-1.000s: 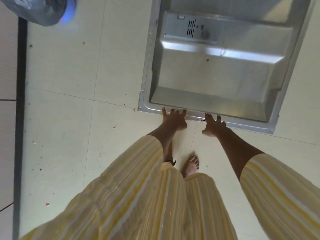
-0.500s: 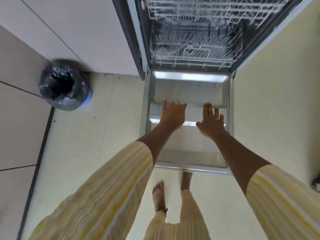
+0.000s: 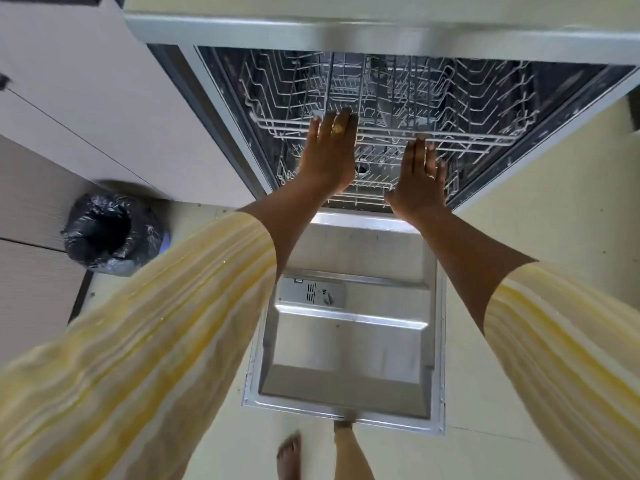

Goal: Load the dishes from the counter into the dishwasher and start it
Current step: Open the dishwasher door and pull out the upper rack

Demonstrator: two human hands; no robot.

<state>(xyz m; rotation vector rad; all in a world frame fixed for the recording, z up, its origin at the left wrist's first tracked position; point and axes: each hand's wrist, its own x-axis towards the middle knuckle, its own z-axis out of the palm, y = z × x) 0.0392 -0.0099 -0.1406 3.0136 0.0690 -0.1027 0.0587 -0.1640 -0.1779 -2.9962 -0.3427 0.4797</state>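
Your left hand [image 3: 329,150], fingers flat and holding nothing, reaches the upper rack's [image 3: 450,133] front rail at twelve o'clock, running nine-to-three; your empty, spread right hand [image 3: 420,178] trails just short of it.

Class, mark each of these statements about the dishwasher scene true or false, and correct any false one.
1. The dishwasher door is folded down open. True.
2. The upper rack is full of plates. False: no dishes show in it.
3. The left hand reaches the upper rack's front rail. True.
4. The right hand grips a cup. False: it is open and holds nothing.
5. A bin lined with a black bag stands left of the door. True.
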